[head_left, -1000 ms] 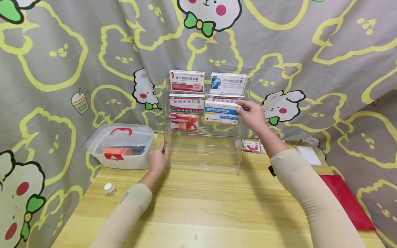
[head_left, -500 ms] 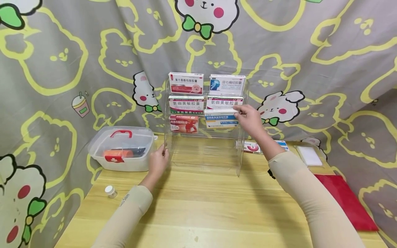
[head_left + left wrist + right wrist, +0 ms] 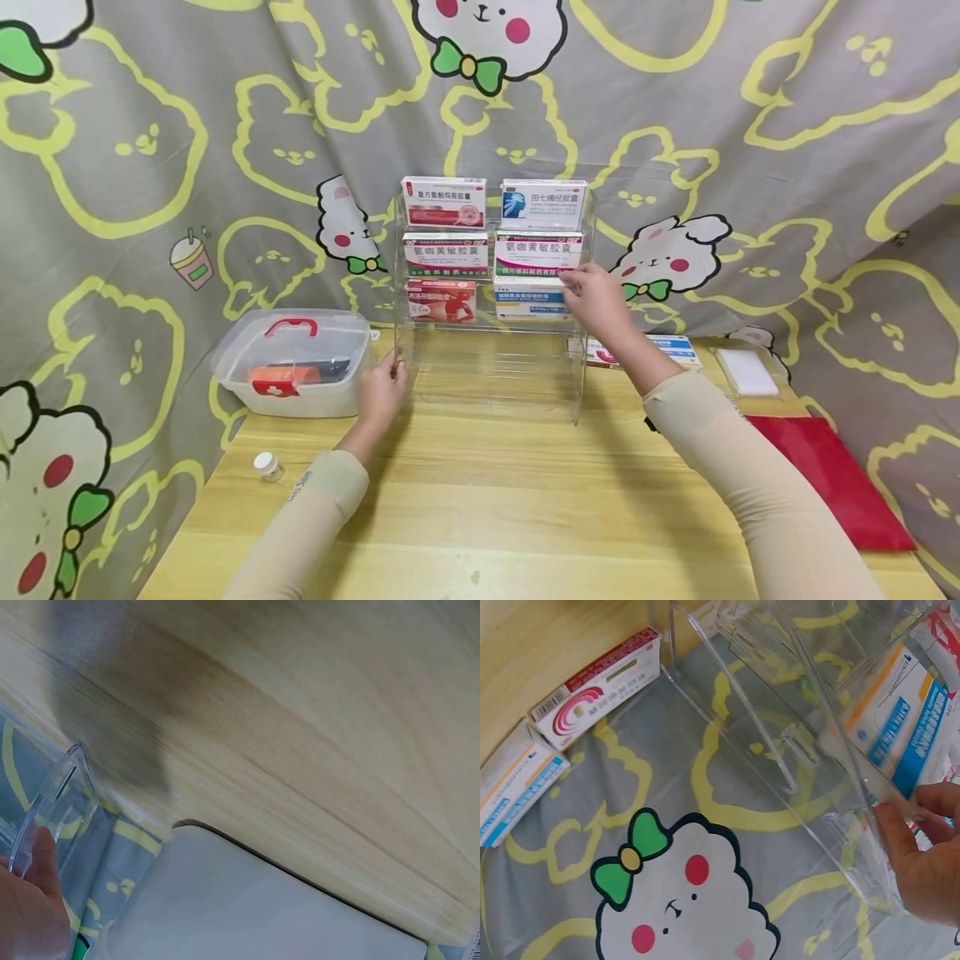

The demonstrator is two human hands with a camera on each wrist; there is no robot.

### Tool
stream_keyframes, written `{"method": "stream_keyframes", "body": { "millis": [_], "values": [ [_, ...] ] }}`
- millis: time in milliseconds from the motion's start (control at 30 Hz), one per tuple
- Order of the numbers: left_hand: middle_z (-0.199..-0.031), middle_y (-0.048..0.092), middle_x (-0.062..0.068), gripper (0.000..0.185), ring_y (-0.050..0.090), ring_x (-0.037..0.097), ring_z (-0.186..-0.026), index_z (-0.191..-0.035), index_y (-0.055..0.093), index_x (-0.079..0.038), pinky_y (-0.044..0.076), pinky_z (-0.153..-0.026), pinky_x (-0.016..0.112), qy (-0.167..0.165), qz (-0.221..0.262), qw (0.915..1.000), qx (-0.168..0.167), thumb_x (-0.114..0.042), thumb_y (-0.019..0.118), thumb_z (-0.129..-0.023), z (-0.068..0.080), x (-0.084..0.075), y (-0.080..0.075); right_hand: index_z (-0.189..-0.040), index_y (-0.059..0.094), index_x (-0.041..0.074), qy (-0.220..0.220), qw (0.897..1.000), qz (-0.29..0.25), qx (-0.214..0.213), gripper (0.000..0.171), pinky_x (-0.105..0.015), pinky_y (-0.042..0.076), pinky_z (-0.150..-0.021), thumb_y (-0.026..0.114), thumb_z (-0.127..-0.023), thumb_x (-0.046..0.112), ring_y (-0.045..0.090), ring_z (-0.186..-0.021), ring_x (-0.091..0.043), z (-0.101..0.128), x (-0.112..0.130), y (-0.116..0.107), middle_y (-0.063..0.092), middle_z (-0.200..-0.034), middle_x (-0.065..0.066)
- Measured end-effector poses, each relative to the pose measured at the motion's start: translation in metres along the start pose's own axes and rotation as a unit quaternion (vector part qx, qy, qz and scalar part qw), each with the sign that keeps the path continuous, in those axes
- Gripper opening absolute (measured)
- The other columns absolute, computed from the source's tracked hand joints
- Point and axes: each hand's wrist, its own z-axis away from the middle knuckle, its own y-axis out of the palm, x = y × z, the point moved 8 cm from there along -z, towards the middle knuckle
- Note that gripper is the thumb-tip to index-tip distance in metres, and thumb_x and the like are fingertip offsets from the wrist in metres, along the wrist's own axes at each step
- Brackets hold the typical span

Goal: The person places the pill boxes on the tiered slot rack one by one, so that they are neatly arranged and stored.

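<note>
Two arms reach forward: the right hand point(image 3: 596, 296) pinches a blue-and-white medicine box point(image 3: 531, 299) in the clear plastic shelf rack point(image 3: 491, 367); the left hand point(image 3: 381, 392) grips the rack's left front edge.

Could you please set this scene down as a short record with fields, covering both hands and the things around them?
Left hand: left hand holds the front left edge of the clear acrylic tiered rack.
Right hand: right hand pinches the blue-and-white medicine box on the rack's third tier, right side.
Rack contents: six boxes, two per tier on three tiers; the lowest tier is bare.
Left of rack: translucent plastic first-aid case with red handle; small white-capped bottle.
Right of rack: two flat boxes, white pad, red folder.
Surface: light wooden table.
</note>
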Motion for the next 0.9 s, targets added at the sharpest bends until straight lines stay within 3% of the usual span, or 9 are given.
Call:
{"method": "stream_keyframes", "body": {
  "millis": [133, 367, 633, 800, 900],
  "values": [
    [-0.082, 0.07, 0.019, 0.025, 0.067, 0.033, -0.069, -0.109, 0.066, 0.003, 0.056, -0.065, 0.043, -0.008, 0.003, 1.0, 0.0, -0.003, 0.058, -0.085, 0.0, 0.004, 0.0, -0.114, 0.067, 0.003, -0.015, 0.998, 0.053, 0.01, 0.027, -0.039, 0.052, -0.074, 0.058, -0.09, 0.009, 0.059, -0.09, -0.029, 0.0, 0.006, 0.004, 0.06, -0.108, -0.017],
    [-0.082, 0.07, 0.019, 0.028, 0.065, 0.032, -0.066, -0.112, 0.066, 0.001, 0.055, -0.06, 0.042, -0.011, 0.0, 0.9999, 0.005, -0.003, 0.058, -0.085, 0.002, 0.006, 0.002, -0.091, 0.069, 0.002, -0.055, 0.987, 0.148, 0.015, 0.018, -0.037, 0.048, -0.064, 0.051, -0.091, 0.001, 0.05, -0.077, -0.026, -0.001, 0.017, 0.012, 0.055, -0.089, -0.014],
    [-0.081, 0.07, 0.017, 0.028, 0.065, 0.032, -0.066, -0.112, 0.066, 0.0, 0.055, -0.061, 0.043, -0.009, -0.007, 0.9999, 0.007, -0.005, 0.058, -0.086, 0.0, 0.004, 0.002, -0.092, 0.07, 0.002, -0.093, 0.972, 0.216, -0.013, 0.018, -0.041, 0.052, -0.07, 0.06, -0.082, -0.007, 0.056, -0.076, -0.029, -0.004, 0.023, 0.009, 0.062, -0.088, -0.013],
    [-0.081, 0.07, 0.02, 0.026, 0.066, 0.033, -0.066, -0.109, 0.065, 0.003, 0.056, -0.062, 0.042, -0.001, 0.005, 1.0, 0.0, -0.003, 0.058, -0.085, 0.001, 0.002, 0.002, -0.092, 0.07, 0.002, -0.117, 0.953, 0.28, -0.001, 0.015, -0.04, 0.052, -0.07, 0.06, -0.083, -0.005, 0.058, -0.079, -0.03, -0.007, 0.026, 0.01, 0.065, -0.087, -0.015],
    [-0.08, 0.069, 0.021, 0.024, 0.066, 0.034, -0.066, -0.107, 0.065, 0.005, 0.057, -0.063, 0.042, 0.004, 0.014, 0.9999, -0.006, -0.001, 0.059, -0.084, 0.001, 0.003, 0.002, -0.091, 0.07, 0.003, -0.148, 0.94, 0.308, -0.022, 0.014, -0.04, 0.049, -0.067, 0.059, -0.083, -0.003, 0.058, -0.078, -0.031, -0.006, 0.029, 0.01, 0.064, -0.086, -0.014]
  ]
}}
